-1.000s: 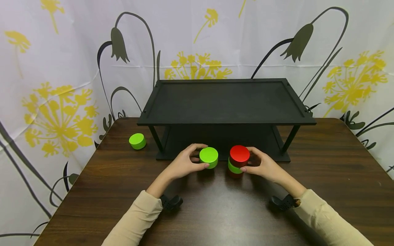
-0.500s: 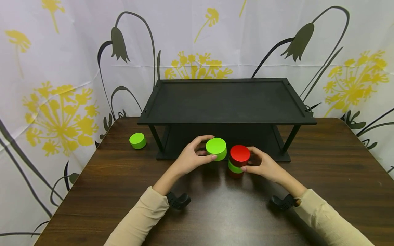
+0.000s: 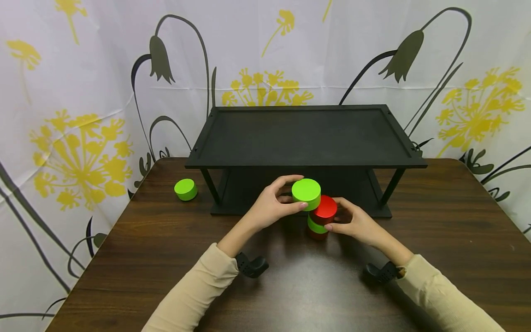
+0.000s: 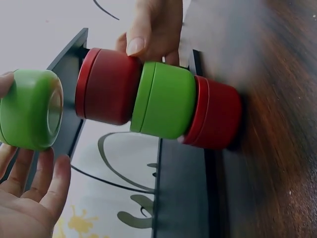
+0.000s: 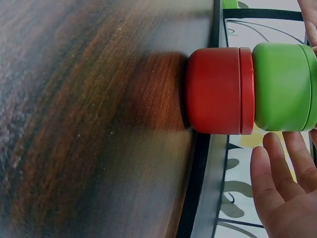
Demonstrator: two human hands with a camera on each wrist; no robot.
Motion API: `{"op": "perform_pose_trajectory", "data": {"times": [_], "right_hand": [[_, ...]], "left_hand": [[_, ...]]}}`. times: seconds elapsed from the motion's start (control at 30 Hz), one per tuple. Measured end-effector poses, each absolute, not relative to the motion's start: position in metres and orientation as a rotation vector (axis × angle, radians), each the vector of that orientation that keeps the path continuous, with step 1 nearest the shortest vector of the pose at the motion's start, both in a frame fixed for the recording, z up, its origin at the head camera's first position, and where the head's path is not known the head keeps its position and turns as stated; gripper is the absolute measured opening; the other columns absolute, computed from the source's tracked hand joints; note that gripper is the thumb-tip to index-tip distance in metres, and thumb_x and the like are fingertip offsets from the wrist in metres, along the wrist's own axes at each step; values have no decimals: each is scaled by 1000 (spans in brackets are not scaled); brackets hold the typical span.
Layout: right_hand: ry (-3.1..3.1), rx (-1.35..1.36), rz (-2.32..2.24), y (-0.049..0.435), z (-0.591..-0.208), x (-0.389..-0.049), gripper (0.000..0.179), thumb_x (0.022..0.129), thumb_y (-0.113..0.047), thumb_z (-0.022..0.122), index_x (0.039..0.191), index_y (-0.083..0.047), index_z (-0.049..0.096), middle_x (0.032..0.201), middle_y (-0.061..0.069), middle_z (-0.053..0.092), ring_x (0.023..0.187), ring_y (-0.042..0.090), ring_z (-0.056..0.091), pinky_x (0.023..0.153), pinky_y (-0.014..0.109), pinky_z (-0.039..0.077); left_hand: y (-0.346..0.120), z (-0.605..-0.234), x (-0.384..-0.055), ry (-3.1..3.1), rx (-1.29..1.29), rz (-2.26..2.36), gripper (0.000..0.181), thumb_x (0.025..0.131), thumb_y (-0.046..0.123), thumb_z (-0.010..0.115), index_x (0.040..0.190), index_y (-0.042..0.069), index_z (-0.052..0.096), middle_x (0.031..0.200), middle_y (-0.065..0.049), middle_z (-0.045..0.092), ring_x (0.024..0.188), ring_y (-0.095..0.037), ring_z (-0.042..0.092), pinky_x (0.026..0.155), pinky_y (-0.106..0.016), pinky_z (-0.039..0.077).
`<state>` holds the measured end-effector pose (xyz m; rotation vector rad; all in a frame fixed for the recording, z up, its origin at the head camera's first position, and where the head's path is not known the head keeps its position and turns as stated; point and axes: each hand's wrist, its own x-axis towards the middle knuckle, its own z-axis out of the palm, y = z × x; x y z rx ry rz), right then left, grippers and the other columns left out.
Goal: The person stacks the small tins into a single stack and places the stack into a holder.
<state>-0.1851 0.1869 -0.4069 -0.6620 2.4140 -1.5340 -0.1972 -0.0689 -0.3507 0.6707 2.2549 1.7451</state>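
Note:
My left hand (image 3: 268, 206) grips a small green lidded tin (image 3: 306, 193) between thumb and fingers. That tin is raised beside the top of a three-tin stack and overlaps it in the head view; the left wrist view shows a gap between them. From the bottom up, the stack has a red tin (image 5: 215, 91), a green tin (image 4: 166, 101) and another red tin (image 4: 110, 87). My right hand (image 3: 357, 225) holds the stack from the right, its thumb near the joint between the upper red tin and the green one. The stack leans slightly in the left wrist view.
Behind the stack stands a black two-level shelf (image 3: 298, 138), its upper board overhanging the lower one. Another green tin (image 3: 185, 190) sits on the brown wooden table (image 3: 137, 258) left of the shelf. A flower-patterned curtain (image 3: 103, 69) hangs at the back.
My left hand has carried its green tin rightward and up, from beside the stack to close by its top. The right hand and the stack have stayed nearly still.

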Motion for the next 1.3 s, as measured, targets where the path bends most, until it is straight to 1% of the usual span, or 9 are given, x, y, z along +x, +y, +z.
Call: {"op": "perform_pose_trajectory", "data": {"times": [0.23, 0.37, 0.47, 0.5, 0.57, 0.77, 0.93, 1.17, 1.3], "right_hand": [[2422, -656, -1528, 187, -407, -185, 60, 84, -15, 73, 135, -3, 44, 132, 16, 53, 108, 1, 54, 97, 26, 49], [2424, -657, -1519, 186, -406, -185, 60, 85, -15, 73, 135, -3, 43, 131, 17, 53, 114, 19, 56, 95, 27, 51], [2420, -645, -1513, 186, -406, -185, 60, 85, -16, 72, 136, -3, 42, 131, 18, 52, 116, 33, 55, 93, 27, 52], [2418, -639, -1510, 186, -406, -185, 60, 86, -16, 72, 136, -3, 41, 132, 19, 52, 116, 35, 55, 92, 27, 52], [2419, -629, -1504, 187, -406, -185, 61, 86, -17, 71, 136, -3, 41, 132, 19, 52, 116, 36, 55, 91, 28, 53], [2410, -632, -1508, 186, -406, -184, 57, 87, -17, 70, 134, -2, 42, 130, 20, 52, 117, 37, 56, 92, 37, 54], [2410, -632, -1510, 186, -406, -184, 55, 87, -17, 70, 133, -2, 43, 129, 19, 53, 118, 38, 56, 94, 39, 53], [2410, -625, -1507, 186, -406, -184, 56, 87, -17, 70, 133, -2, 42, 128, 19, 53, 119, 38, 55, 96, 43, 52], [2401, -625, -1514, 186, -405, -183, 60, 88, -17, 70, 137, -2, 39, 133, 20, 51, 121, 39, 53, 98, 46, 50]], "left_hand": [[-57, -349, -198, 2282, 683, 1694, 60, 84, 16, 73, 138, 18, 46, 139, -5, 46, 116, -27, 60, 93, -33, 54], [-52, -348, -197, 2281, 692, 1679, 61, 84, 17, 73, 139, 18, 46, 138, -5, 47, 115, -25, 61, 95, -32, 54], [-48, -349, -197, 2275, 708, 1683, 61, 84, 17, 73, 139, 18, 46, 137, -6, 48, 114, -24, 62, 95, -32, 53], [-47, -349, -197, 2274, 713, 1684, 60, 84, 17, 73, 138, 19, 46, 136, -6, 48, 114, -24, 62, 96, -31, 53], [-45, -350, -197, 2279, 729, 1681, 60, 84, 17, 73, 138, 18, 46, 136, -7, 49, 114, -23, 61, 96, -30, 52], [-42, -353, -197, 2297, 753, 1660, 61, 84, 17, 73, 139, 16, 46, 135, -7, 49, 114, -23, 60, 97, -29, 52], [-41, -356, -198, 2283, 751, 1661, 63, 84, 17, 73, 140, 12, 44, 136, -8, 48, 115, -23, 60, 96, -29, 52], [-39, -358, -200, 2287, 750, 1655, 63, 84, 18, 73, 140, 17, 45, 137, -6, 48, 117, -23, 58, 97, -29, 52], [-39, -359, -201, 2300, 760, 1644, 63, 84, 18, 73, 140, 17, 44, 138, -5, 49, 120, -23, 57, 100, -30, 50]]}}
